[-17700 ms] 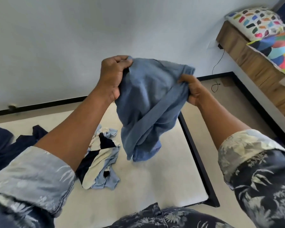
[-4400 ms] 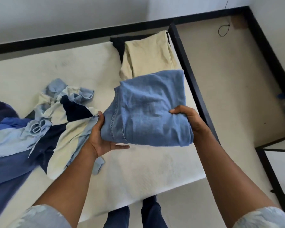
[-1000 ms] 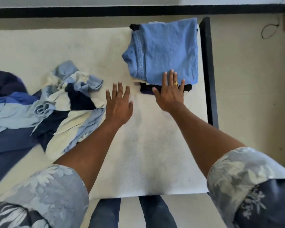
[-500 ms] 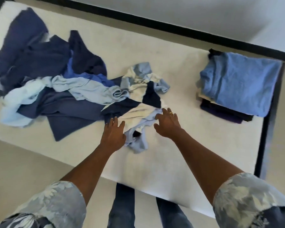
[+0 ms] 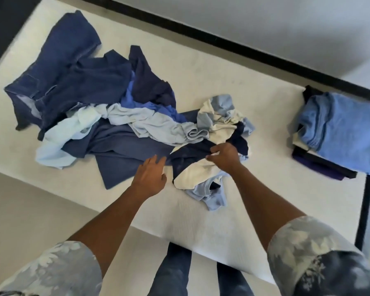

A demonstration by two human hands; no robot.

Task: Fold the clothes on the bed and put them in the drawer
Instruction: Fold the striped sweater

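Note:
A loose pile of unfolded clothes (image 5: 107, 103) in dark and pale blue lies across the white bed (image 5: 254, 189). At its right end is a crumpled navy, cream and light-blue garment (image 5: 192, 165). My right hand (image 5: 223, 155) pinches a fold of that garment with curled fingers. My left hand (image 5: 151, 176) hovers just left of it, fingers straight, beside a dark blue shirt (image 5: 124, 150). A folded stack (image 5: 338, 133) with light-blue jeans on top sits at the bed's right end. No drawer is visible.
The black bed frame (image 5: 365, 201) runs along the right and far edges. A grey wall (image 5: 265, 24) stands behind the bed. My legs (image 5: 175, 272) stand on the pale floor at the near bed edge.
The light-blue jeans have been folded and laid on the stack at the right. Both hands moved left to the pile, and my right hand has just closed on the tricolour garment.

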